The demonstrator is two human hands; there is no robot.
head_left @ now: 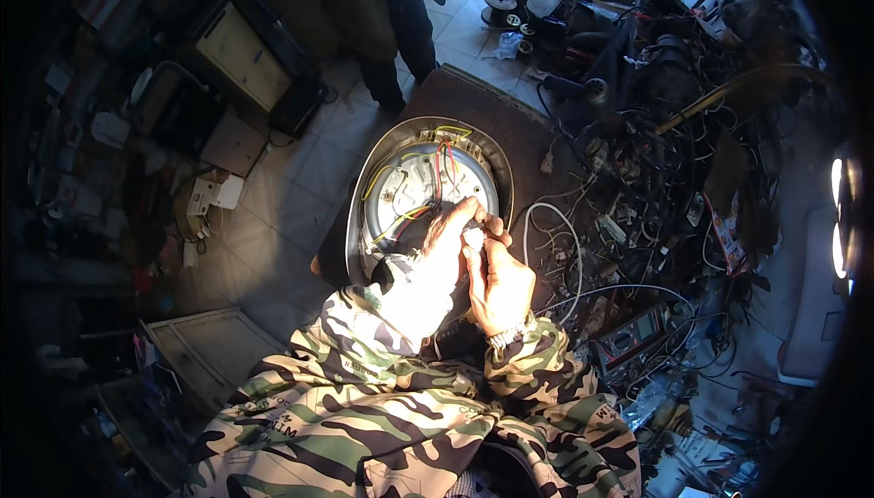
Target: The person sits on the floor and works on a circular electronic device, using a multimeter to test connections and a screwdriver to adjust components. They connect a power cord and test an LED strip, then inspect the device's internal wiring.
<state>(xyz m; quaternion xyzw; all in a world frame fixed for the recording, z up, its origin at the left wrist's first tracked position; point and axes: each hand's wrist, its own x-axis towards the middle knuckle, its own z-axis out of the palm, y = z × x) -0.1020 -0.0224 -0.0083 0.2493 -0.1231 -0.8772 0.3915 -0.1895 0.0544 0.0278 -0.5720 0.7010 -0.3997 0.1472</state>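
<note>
An open metal appliance housing holds a round silver plate with yellow, red and dark wires attached. At its lower right, my left hand and my right hand meet, both with fingers pinched round a small pale piece. What that piece is cannot be made out, as the fingers and bright glare hide much of it. My sleeves are camouflage-patterned, and the housing's lower part is hidden behind my hands and arms.
The housing rests on a dark tabletop. A dense heap of cables, spools and parts lies right, with a multimeter and looped white cable. Another person's legs stand beyond the table. Cabinets and a panel are left.
</note>
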